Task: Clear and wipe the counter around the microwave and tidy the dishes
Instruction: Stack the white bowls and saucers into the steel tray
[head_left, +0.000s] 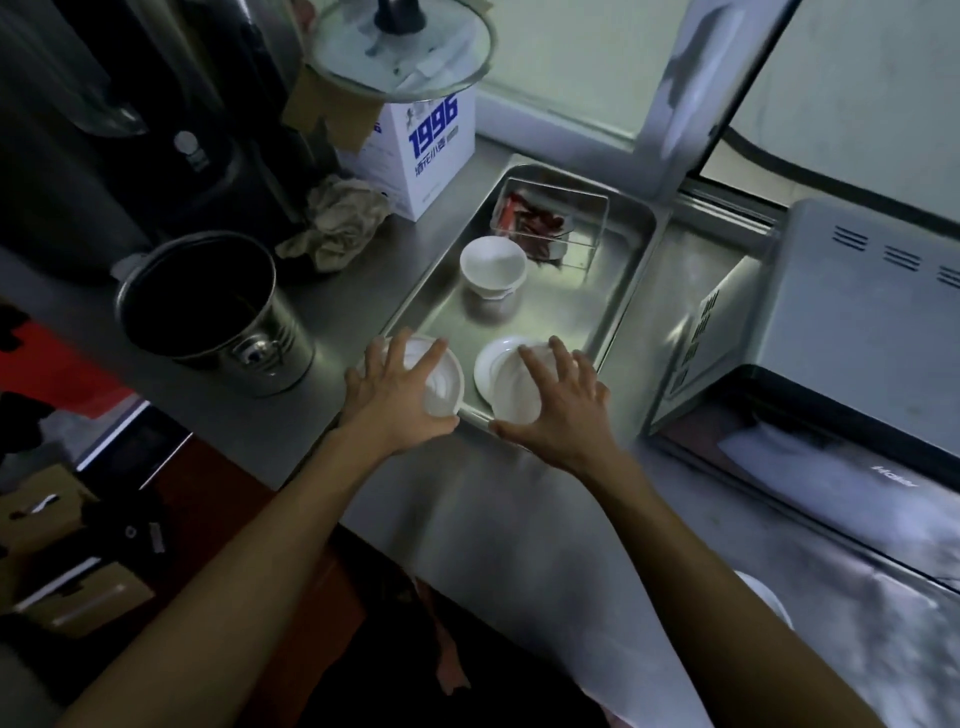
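My left hand (400, 400) grips one white dish (441, 376), my right hand (556, 410) another (506, 382), at the steel tray's (613, 306) six o'clock edge; stacked white bowls (492, 265) sit upright at centre.

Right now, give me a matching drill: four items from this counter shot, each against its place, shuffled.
Items:
1. stacked white bowls
2. crumpled cloth
3. metal bucket
4. glass lid

Places:
A. on top of the carton
B. middle of the steel tray
C. counter, left of the tray, near edge
D. counter, between bucket and carton

Pairs: 1-B, 2-D, 3-C, 4-A
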